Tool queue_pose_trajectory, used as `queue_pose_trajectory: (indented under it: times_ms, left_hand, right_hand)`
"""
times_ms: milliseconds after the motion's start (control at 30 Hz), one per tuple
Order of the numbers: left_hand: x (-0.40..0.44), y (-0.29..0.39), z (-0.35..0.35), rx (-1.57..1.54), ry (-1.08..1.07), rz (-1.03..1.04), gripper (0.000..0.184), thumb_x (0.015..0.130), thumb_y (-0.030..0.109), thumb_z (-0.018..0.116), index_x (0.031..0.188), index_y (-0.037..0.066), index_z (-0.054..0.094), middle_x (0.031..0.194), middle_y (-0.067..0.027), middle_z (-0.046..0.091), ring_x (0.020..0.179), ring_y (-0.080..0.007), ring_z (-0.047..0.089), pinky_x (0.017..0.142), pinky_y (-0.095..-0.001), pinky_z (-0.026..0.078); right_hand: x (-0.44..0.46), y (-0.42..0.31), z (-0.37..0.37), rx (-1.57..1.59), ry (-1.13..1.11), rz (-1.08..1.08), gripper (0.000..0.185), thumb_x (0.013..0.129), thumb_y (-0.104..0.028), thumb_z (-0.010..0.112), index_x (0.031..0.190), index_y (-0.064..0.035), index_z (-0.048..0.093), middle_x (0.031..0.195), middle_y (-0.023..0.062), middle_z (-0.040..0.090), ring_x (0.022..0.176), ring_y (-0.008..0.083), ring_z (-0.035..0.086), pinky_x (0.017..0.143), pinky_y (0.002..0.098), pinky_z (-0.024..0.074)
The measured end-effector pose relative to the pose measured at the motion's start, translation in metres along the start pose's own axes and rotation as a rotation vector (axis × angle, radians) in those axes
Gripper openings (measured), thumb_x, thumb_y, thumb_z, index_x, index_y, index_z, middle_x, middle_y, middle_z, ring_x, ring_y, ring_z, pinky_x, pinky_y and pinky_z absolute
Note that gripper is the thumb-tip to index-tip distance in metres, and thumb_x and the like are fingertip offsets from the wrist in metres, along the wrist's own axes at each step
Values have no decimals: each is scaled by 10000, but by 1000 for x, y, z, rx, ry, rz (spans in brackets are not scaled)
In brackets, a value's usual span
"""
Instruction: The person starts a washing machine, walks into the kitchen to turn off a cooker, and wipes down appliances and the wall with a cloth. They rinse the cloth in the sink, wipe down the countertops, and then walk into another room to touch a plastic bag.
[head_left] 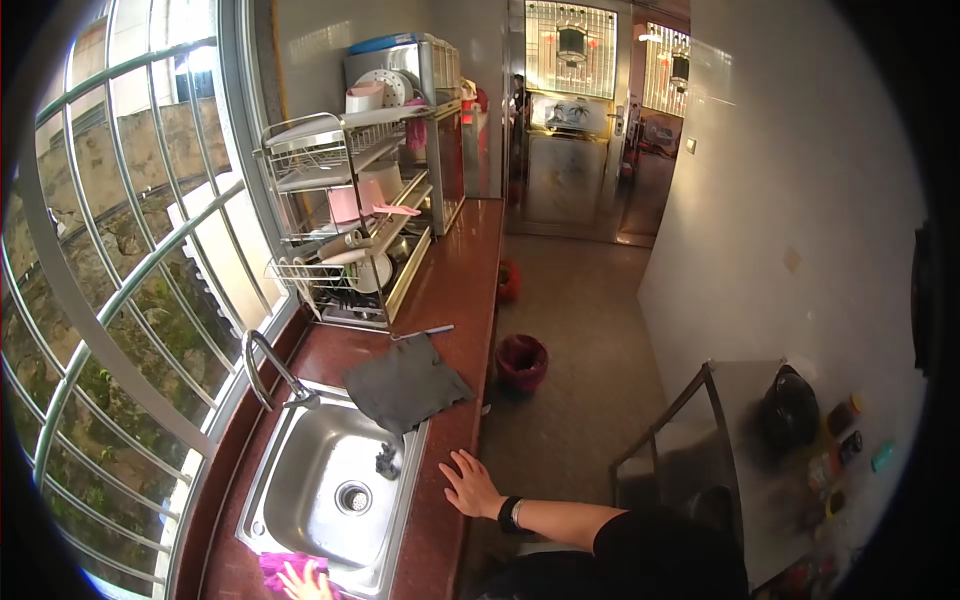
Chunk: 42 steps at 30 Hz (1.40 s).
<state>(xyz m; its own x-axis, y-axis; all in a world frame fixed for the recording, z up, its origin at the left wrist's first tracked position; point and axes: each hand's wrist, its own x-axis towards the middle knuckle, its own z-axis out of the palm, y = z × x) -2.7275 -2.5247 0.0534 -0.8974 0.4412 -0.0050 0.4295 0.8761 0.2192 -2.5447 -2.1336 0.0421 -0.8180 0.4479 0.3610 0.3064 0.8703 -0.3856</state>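
My left hand (308, 584) lies with its fingers stretched out on a bright purple cloth (274, 566) at the near rim of the steel sink (330, 440). The lower part of that hand is cut off by the frame edge. My right hand (473, 486), with a dark band at the wrist, rests with spread fingers on the edge of the red-brown counter (440, 530), to the right of the sink. A dark grey cloth (405, 383) is spread flat over the counter and the sink's far corner. Inside the basin, a small dark crumpled scrap (386, 461) sits near the drain (353, 498).
A curved faucet (262, 365) rises at the sink's left, beside the barred window (130, 290). Beyond the grey cloth stand a thin stick (425, 331) and a dish rack (340, 240) with bowls. On the floor is a dark red bin (522, 362); a black pot (790, 408) is at right.
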Motion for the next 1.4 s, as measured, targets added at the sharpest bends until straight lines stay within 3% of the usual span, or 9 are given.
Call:
queue_pose_trajectory:
  times_ms: [233, 300, 367, 567, 733, 833, 1033, 1167, 1400]
  left_hand:
    - [-105, 65, 15, -45, 128, 434, 612, 853, 475, 510, 1364, 144, 446, 1409, -230, 355, 1246, -535, 277, 990, -633, 241]
    - [-115, 77, 17, -25, 141, 506, 478, 900, 351, 490, 1335, 152, 477, 1432, -202, 340, 1280, -475, 290, 988, -607, 274]
    - [-118, 91, 24, -154, -273, 175, 551, 801, 264, 614, 1336, 272, 479, 1509, -185, 169, 1380, -469, 66, 1055, -652, 123]
    - [-65, 166, 1, -250, -113, 403, 507, 818, 188, 600, 1302, 302, 506, 1459, -227, 249, 1341, -469, 175, 1074, -608, 129]
    - [-27, 222, 18, -177, -150, 404, 502, 815, 217, 604, 1294, 334, 506, 1483, -219, 209, 1366, -467, 124, 1075, -610, 122]
    - [-14, 247, 24, -178, -167, 375, 504, 816, 252, 615, 1299, 337, 501, 1493, -222, 184, 1376, -473, 85, 1074, -620, 107]
    - [18, 308, 37, -174, -184, 294, 489, 831, 279, 608, 1302, 352, 495, 1500, -223, 162, 1375, -479, 77, 1069, -629, 98]
    - [37, 336, 51, -195, -114, 215, 458, 819, 174, 603, 1242, 341, 543, 1493, -198, 204, 1377, -451, 123, 1059, -613, 151]
    - [16, 350, 29, -235, 16, 129, 498, 690, -72, 502, 1062, 227, 644, 1256, -87, 487, 1217, -317, 392, 966, -508, 323]
  right_hand:
    - [0, -3, 1, -4, 17, 15, 554, 823, -263, 571, 1324, -71, 433, 1395, 233, 308, 1319, 402, 249, 1024, 552, 288]
    - [1, -2, 2, -6, 4, 21, 555, 820, -263, 571, 1322, -70, 434, 1393, 235, 310, 1317, 402, 252, 1025, 549, 288]
    - [2, -3, 2, -18, 4, 32, 558, 813, -260, 574, 1318, -69, 437, 1389, 235, 315, 1315, 404, 254, 1027, 547, 286]
    - [9, -3, -1, 4, -22, 7, 574, 806, -250, 589, 1324, -74, 419, 1391, 234, 306, 1316, 404, 248, 1014, 564, 285]
    - [8, 8, -10, 49, -20, -11, 528, 824, -259, 594, 1297, -81, 441, 1375, 225, 325, 1300, 396, 274, 1004, 557, 293]
    - [11, 42, -31, 273, -39, -70, 473, 818, -220, 617, 1246, -71, 480, 1321, 207, 376, 1247, 387, 339, 995, 511, 320]
    - [1, 163, -63, 404, 72, 176, 372, 784, -91, 648, 1132, -44, 526, 1182, 196, 438, 1120, 380, 411, 945, 440, 384]
    - [6, 224, -76, 348, 19, 144, 362, 786, -77, 644, 1127, -42, 529, 1178, 197, 433, 1124, 385, 404, 941, 432, 393]
    - [-4, 301, -88, 283, -45, 211, 313, 771, -58, 641, 1072, -34, 554, 1204, 204, 424, 1136, 390, 393, 948, 468, 372]
